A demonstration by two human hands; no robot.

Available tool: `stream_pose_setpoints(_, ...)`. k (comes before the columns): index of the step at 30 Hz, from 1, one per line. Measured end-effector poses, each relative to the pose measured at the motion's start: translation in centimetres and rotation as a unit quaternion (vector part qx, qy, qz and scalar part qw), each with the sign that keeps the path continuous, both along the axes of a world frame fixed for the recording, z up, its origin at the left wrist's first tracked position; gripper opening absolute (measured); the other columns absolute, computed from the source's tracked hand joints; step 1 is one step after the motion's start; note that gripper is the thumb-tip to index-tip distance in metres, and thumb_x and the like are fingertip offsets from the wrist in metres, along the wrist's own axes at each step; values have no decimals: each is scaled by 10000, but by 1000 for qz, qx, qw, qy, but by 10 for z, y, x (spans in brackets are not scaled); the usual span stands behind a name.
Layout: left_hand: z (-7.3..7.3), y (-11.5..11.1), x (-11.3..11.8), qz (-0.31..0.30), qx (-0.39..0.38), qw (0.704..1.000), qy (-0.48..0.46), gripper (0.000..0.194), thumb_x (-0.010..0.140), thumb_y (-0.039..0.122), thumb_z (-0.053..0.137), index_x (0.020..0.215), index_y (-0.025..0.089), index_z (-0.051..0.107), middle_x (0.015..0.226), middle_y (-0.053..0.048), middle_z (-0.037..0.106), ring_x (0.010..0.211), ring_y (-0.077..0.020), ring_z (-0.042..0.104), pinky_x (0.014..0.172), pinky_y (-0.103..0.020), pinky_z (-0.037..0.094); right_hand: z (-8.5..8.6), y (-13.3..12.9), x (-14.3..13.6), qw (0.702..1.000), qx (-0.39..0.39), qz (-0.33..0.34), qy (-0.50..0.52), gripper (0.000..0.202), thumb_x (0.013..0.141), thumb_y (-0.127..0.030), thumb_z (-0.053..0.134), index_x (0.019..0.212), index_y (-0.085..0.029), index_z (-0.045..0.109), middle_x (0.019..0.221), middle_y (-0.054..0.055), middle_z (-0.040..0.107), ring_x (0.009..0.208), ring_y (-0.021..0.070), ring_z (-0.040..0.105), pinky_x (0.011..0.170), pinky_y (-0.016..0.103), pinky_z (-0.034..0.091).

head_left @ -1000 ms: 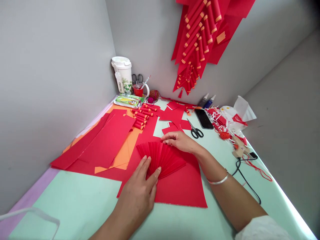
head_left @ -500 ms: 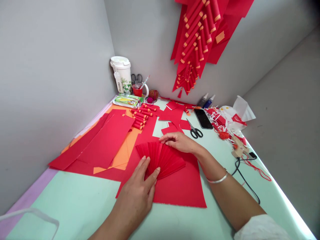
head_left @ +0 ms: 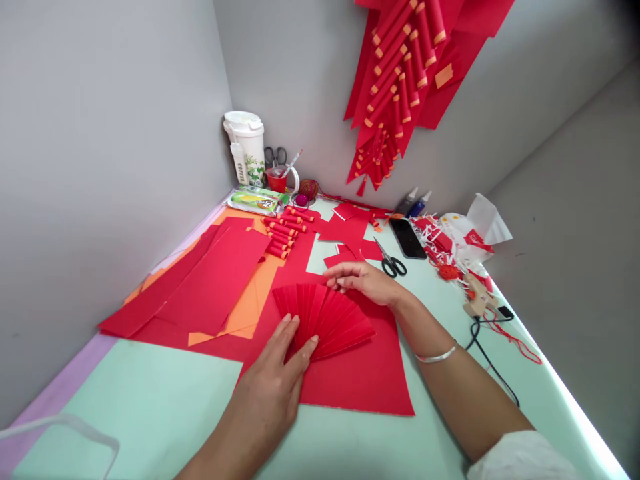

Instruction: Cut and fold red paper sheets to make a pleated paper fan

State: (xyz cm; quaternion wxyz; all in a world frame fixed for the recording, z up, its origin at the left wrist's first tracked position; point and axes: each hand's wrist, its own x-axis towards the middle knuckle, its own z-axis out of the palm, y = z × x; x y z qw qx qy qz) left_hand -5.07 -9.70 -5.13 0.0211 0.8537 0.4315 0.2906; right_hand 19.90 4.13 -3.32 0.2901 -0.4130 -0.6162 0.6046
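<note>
A pleated red paper fan (head_left: pixel 327 317) is spread over a flat red sheet (head_left: pixel 360 390) on the table. My left hand (head_left: pixel 273 380) grips the fan's lower left part, thumb on the near side and fingertips on its left pleats. Over the fan's far edge is my right hand (head_left: pixel 363 280), its fingers loosely bent and apart, with nothing seen in them. Whether those fingertips touch the pleats I cannot tell. Black-handled scissors (head_left: pixel 393 265) lie beyond the right hand.
Red sheets (head_left: pixel 210 280) over orange paper lie left, several red paper rolls (head_left: pixel 283 233) behind them. A phone (head_left: pixel 407 238), paper scraps and a glue gun (head_left: pixel 480 297) with its cable are at right. A white cup (head_left: pixel 247 150) stands in the corner; firecracker decorations (head_left: pixel 395 73) hang above.
My right hand has shifted slightly to the right along the fan's far edge. The left hand keeps its hold, and the view has moved a little.
</note>
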Motion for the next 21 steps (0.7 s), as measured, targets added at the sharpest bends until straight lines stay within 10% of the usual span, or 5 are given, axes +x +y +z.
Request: stream_pose_setpoints(21,11,0,2,29,67,995,-73,268,870,102,598,1116,135,699,1218,-178,677,1144,-282,642,915,-404,580,-5,-3,-2,987,-127,-46,87,312,759,-250,714,1064,-187,707,1034,78,745,885,145,693,825,280,524)
